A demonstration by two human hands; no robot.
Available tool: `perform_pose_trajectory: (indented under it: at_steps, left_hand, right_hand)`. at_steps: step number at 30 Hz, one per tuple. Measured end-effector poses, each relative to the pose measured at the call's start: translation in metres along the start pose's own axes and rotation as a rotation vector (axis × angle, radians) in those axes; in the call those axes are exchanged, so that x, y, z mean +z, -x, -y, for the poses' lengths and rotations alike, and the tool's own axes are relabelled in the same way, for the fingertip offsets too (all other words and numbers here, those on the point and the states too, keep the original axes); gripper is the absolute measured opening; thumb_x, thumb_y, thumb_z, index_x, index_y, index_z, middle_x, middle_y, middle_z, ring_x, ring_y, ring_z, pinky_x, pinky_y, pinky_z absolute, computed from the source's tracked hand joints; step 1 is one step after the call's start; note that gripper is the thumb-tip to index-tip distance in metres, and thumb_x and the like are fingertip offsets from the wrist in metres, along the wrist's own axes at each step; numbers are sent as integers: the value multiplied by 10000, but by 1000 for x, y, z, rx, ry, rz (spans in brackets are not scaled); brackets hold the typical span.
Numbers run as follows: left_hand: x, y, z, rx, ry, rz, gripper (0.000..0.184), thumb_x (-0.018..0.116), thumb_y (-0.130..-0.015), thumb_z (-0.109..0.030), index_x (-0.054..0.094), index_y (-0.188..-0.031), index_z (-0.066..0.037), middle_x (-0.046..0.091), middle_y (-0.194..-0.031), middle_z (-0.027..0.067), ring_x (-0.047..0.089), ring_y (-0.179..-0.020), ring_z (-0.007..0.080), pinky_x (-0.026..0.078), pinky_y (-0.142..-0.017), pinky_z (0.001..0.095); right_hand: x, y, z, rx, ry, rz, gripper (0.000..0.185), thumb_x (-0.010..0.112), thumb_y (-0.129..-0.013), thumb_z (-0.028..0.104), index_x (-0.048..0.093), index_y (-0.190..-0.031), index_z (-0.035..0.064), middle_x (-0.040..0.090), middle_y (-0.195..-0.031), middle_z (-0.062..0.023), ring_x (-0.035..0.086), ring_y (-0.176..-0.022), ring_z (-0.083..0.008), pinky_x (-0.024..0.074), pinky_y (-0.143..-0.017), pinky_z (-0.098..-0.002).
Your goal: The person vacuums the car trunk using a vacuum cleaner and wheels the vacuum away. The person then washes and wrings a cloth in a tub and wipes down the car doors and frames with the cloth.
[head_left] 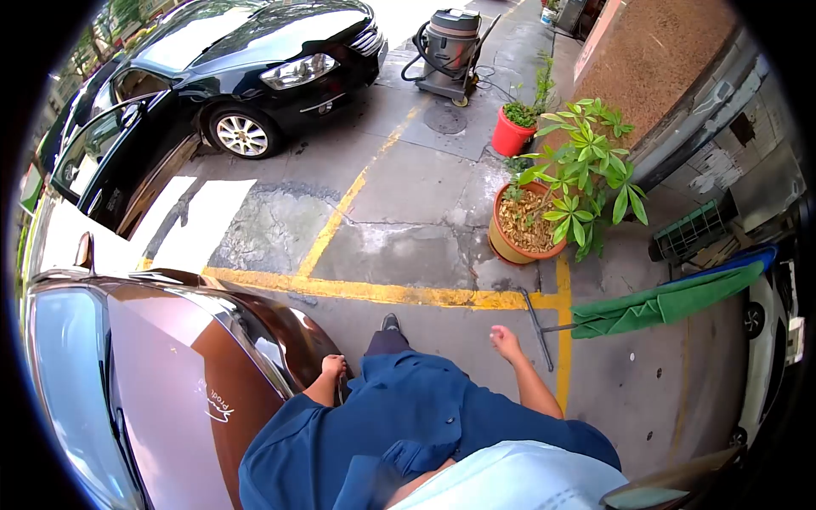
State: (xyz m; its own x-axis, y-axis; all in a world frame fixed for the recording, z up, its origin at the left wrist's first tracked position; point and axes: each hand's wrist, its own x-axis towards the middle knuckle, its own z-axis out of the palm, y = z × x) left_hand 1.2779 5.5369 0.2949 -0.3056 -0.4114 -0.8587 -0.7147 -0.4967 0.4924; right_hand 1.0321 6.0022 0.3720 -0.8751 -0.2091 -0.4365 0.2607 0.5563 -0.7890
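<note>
My left hand [334, 365] hangs low beside the front corner of the brown car [195, 365]. Its fingers are curled in, and I see nothing in them. Out to the other side, my right hand [505, 342] is in the air with its fingers bent together, with no object showing. The folded green umbrella [663, 297], with a dark metal stand [537, 331] at its end, is the nearest thing to that hand, apart from it. One dark shoe [390, 322] shows ahead of my blue clothing [408, 399].
Ahead on the left stands a black car [280, 64] with its door [106, 161] open. A wheeled vacuum cleaner [450, 51] is farther off. A potted plant [531, 225] and a red pot [512, 132] line the right wall. Yellow lines [408, 293] mark the ground.
</note>
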Motion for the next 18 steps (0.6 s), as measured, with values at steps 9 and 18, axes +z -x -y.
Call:
perform_pose_trajectory:
  at_steps: [9,18]
  left_hand:
    - [56,-132,-260,177,-52,40,139,558,-877,-140,574,-920,-8,555,-669,46,515,-487,120,399,-406,257]
    - [193,-234,-507,-88,73,49,77,534,-904,-150,505,-877,-84,469,-624,13,455,-460,120,340,-383,247]
  right_hand:
    - [-31,-105,-23,846,-317,-236,69,553,-780,19,557,-845,43,562,-660,-81,536,-491,-185,455,-423,-340]
    - [-38,-475,69,597,-275,116,105,530,-821,66,579,-741,20,524,-607,-97,479,-429,-174,391,-359,-318]
